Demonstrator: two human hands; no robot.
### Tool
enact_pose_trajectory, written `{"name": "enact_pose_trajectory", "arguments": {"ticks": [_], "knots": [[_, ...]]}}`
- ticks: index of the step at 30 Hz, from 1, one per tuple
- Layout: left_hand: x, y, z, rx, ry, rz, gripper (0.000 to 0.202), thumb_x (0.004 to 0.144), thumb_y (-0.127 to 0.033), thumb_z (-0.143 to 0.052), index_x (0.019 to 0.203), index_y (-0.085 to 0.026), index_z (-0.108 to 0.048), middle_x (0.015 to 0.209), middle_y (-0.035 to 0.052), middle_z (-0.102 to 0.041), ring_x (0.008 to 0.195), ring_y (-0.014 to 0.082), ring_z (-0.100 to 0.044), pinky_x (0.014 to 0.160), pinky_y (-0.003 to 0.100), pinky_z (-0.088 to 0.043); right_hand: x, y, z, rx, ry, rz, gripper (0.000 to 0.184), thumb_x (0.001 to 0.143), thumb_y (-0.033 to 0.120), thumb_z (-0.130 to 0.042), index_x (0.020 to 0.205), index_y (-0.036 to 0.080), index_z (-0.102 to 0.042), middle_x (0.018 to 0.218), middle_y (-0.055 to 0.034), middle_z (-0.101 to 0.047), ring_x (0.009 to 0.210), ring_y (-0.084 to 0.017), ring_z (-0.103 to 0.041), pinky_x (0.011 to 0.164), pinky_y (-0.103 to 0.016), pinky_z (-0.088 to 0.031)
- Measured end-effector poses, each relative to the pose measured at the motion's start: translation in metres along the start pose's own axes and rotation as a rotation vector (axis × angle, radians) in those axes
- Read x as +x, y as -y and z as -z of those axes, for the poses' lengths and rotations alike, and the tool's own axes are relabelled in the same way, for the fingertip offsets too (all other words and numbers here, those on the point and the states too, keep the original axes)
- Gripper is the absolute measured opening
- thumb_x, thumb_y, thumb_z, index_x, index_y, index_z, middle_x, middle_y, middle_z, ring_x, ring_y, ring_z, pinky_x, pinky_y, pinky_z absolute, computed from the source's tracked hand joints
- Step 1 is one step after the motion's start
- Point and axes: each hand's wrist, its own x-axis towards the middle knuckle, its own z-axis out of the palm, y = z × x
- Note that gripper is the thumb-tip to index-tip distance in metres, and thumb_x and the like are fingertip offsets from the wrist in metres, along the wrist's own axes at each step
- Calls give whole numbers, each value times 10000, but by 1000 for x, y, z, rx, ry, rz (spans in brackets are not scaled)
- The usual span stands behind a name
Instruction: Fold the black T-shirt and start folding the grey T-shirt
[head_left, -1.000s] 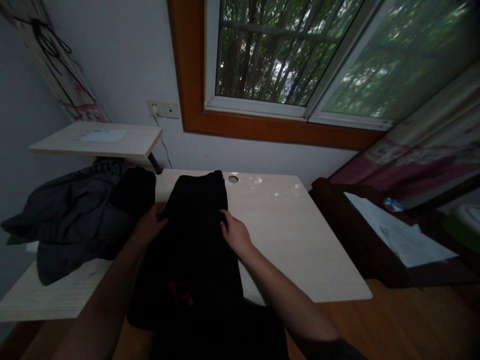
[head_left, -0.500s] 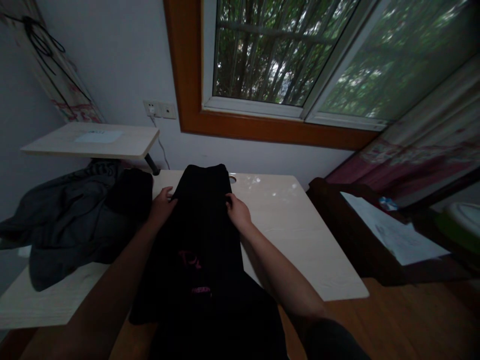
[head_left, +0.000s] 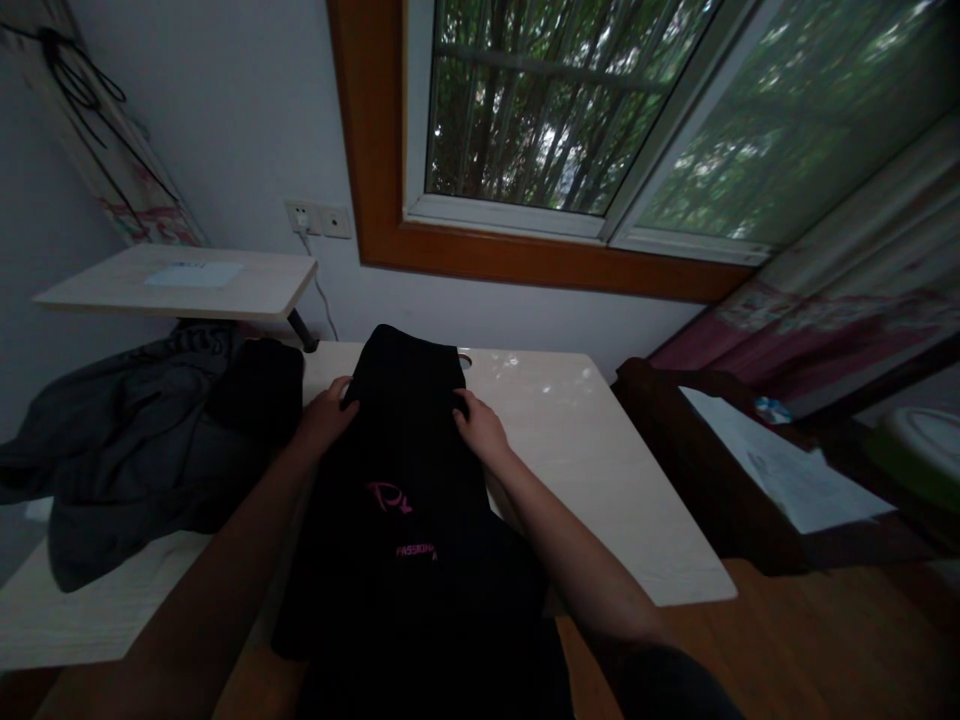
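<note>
A black garment (head_left: pixel 405 470) with pink lettering lies lengthwise on the pale wooden table (head_left: pixel 600 470), its near end hanging over the front edge. My left hand (head_left: pixel 326 415) grips its left edge near the far end, fingers curled into the cloth. My right hand (head_left: pixel 480 425) holds the right edge at the same height, fingers pressed on the fabric.
A heap of grey and black clothes (head_left: pixel 142 440) covers the table's left part. A raised shelf (head_left: pixel 180 285) stands behind it. A dark wooden unit with white papers (head_left: pixel 787 465) sits at the right. A window (head_left: pixel 570 110) and wall sockets (head_left: pixel 319 218) are beyond the table.
Both hands have slid the black garment away from me, toward the wall. More of its pink lettering now shows near the table's front edge.
</note>
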Motion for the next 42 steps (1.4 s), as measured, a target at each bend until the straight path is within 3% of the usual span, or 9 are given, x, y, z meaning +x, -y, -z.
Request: {"name": "enact_pose_trajectory", "arguments": {"ticks": [5, 10, 14, 19, 24, 27, 31, 36, 42], "knots": [[-13, 1, 0, -135, 127, 20, 496, 914, -296, -536, 1407, -251, -571, 1135, 49, -747, 979, 228, -711, 900, 350, -543, -43, -15, 5, -6, 99, 43, 245, 937, 226, -552, 1130, 258, -699, 1147, -54, -738, 1095, -235, -679, 989, -374, -499], [-10, 6, -8, -180, 88, 28, 451, 898, -254, -570, 1343, -242, -646, 1232, 41, -733, 1074, 225, -696, 963, 342, -535, -64, -23, 8, 106, 88, 31, 182, 929, 261, -546, 1001, 243, -712, 1042, -44, -749, 1016, -228, -687, 938, -354, -499], [1, 7, -12, -211, 48, 37, 427, 884, -236, -595, 1303, -262, -679, 1253, 22, -728, 1096, 217, -690, 971, 317, -529, -52, -32, 2, 177, 42, -5, 177, 907, 292, -552, 959, 242, -714, 1004, -35, -751, 975, -225, -683, 925, -355, -493], [29, 4, -16, -255, 36, 73, 446, 882, -230, -590, 1320, -210, -668, 1202, 63, -740, 1035, 220, -701, 925, 323, -542, -22, -36, -4, 248, 7, -51, 192, 881, 325, -559, 946, 238, -717, 975, -31, -742, 928, -221, -673, 880, -347, -503], [62, -2, -24, -279, -14, 92, 469, 884, -222, -566, 1344, -203, -653, 1202, 81, -736, 1078, 224, -685, 995, 343, -512, 9, -35, -6, 303, -16, -61, 248, 895, 348, -527, 1014, 256, -724, 994, -25, -735, 893, -201, -660, 832, -325, -516], [71, -1, -28, -291, -24, 106, 502, 871, -206, -552, 1365, -200, -638, 1246, 88, -721, 1111, 230, -676, 1022, 351, -498, 13, -38, -6, 319, -8, -60, 257, 888, 348, -536, 1046, 266, -721, 1009, -16, -732, 903, -193, -660, 844, -319, -519], [65, 5, -29, -322, 24, 96, 511, 853, -240, -572, 1358, -219, -647, 1269, 72, -718, 1120, 241, -677, 1035, 366, -494, -2, -45, 3, 348, 72, -42, 247, 865, 344, -577, 1053, 269, -718, 1021, -6, -730, 918, -191, -668, 870, -324, -514], [47, 15, -28, -409, 115, 59, 358, 862, -328, -554, 1138, -232, -761, 1196, 40, -752, 1145, 242, -676, 1047, 372, -499, -36, -53, 19, 344, 230, -45, 276, 874, 408, -598, 1066, 248, -716, 991, -15, -735, 888, -194, -673, 852, -327, -514], [39, 21, -32, -503, 69, 67, 413, 885, -413, -499, 1154, -227, -750, 1204, 38, -752, 1171, 245, -667, 1080, 406, -486, -53, -62, 21, 342, 247, -41, 282, 875, 439, -586, 991, 223, -727, 946, -29, -742, 885, -203, -675, 859, -337, -511]]}}
